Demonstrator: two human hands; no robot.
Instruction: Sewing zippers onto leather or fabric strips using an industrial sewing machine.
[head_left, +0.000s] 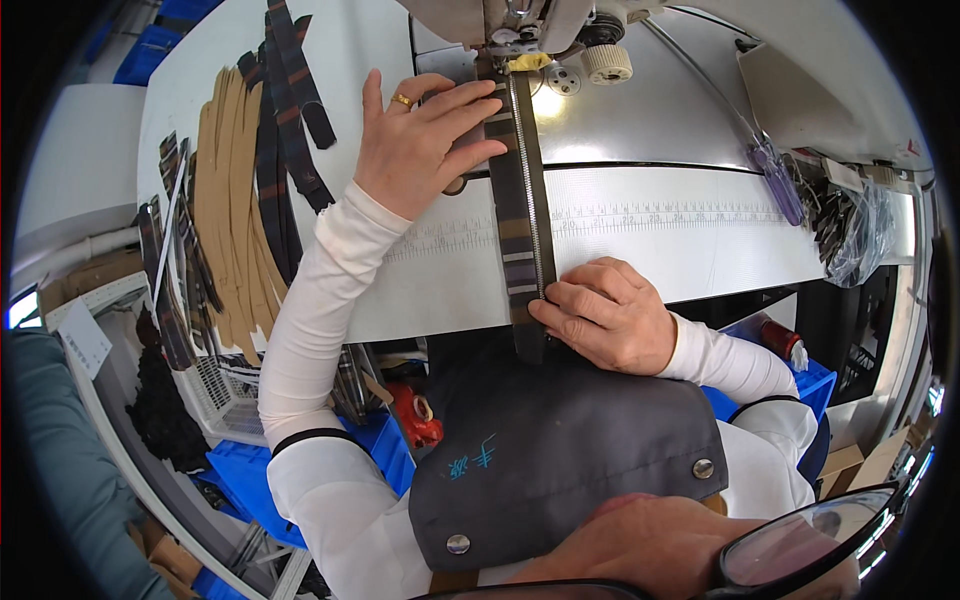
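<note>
- Left hand [425, 140], upper centre — fingers together, pressed flat on the striped strip [520, 215].
- Right hand [605, 315], centre — fingers pinching the strip's lower end at the table [680, 230] edge.
- Sewing machine [530, 25] at top.

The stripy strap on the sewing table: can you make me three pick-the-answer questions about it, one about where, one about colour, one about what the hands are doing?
1. Where does the striped strap run?
A. Down the table from the sewing machine to the near edge
B. Across the floor
C. Inside a blue bin

2. What colour is the ring on the left hand?
A. Green
B. Gold
C. Red

3. What is the right hand doing?
A. Resting flat, away from the strap
B. Holding scissors
C. Pinching the strap at the table edge

Answers: 1 A, it lies straight from the needle area toward the person; 2 B, the band looks yellow gold; 3 C, its fingertips grip the strap's lower end.
</note>
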